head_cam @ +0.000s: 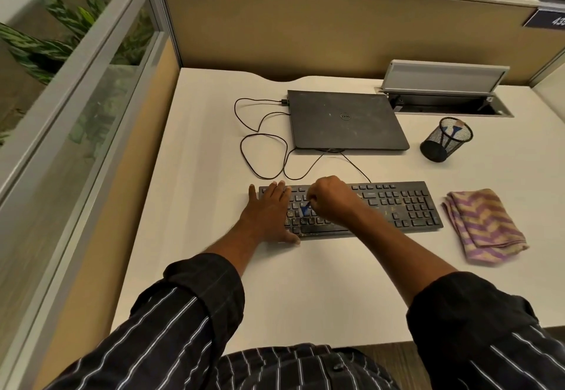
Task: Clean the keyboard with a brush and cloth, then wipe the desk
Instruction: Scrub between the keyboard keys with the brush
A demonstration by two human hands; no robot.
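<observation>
A black keyboard (397, 206) lies across the white desk (214, 151), its left keys speckled with dirt. My left hand (269, 212) rests flat on the keyboard's left end, fingers spread. My right hand (331, 198) is closed around a small blue brush (305, 209), whose tip touches the keys in the left middle part of the keyboard. A folded purple and beige cloth (484, 224) lies on the desk just right of the keyboard.
A closed black laptop (345, 120) sits behind the keyboard, with a black cable (260, 145) looping to its left. A black mesh pen cup (444, 140) stands at the right. An open cable hatch (443, 90) is at the back; partition walls enclose the desk.
</observation>
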